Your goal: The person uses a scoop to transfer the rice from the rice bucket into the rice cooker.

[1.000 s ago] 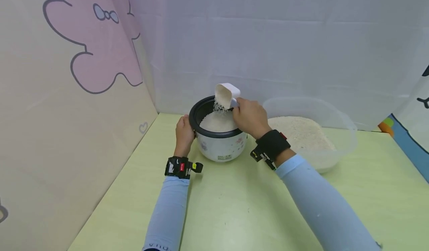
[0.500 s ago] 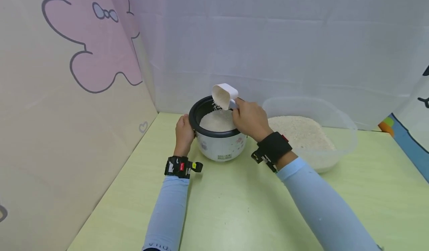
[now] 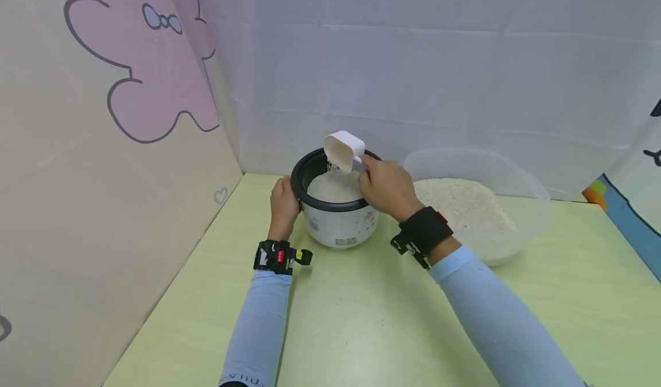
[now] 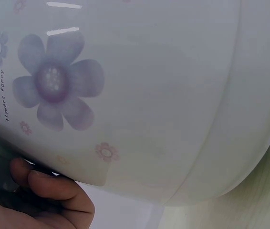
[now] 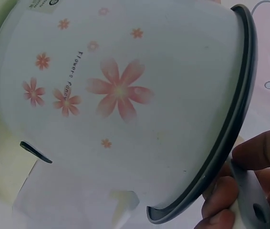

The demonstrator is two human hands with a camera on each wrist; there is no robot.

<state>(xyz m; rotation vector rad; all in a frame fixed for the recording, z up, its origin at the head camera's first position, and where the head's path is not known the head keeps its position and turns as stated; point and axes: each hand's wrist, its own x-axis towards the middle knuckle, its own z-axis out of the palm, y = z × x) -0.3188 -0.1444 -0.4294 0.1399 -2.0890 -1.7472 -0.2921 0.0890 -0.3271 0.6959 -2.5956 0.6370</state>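
The small white scoop [image 3: 352, 145] is leaning over the black-rimmed, flowery white pot [image 3: 339, 226] near twelve o'clock, dropping rice [image 3: 333, 166]. The right hand [image 3: 389, 189] is pinching the scoop's handle [image 5: 249, 191] at three o'clock; the left hand [image 3: 283, 208] is holding the pot's side at nine.

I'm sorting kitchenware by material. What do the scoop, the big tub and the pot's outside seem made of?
Scoop: probably plastic; smooth, opaque white, rounded corners.
Tub: likely plastic, translucent; the edge of the table shows through its wall.
Pot, outside: glossy white with highlights and printed flowers; coated metal or plastic, I cannot tell which.
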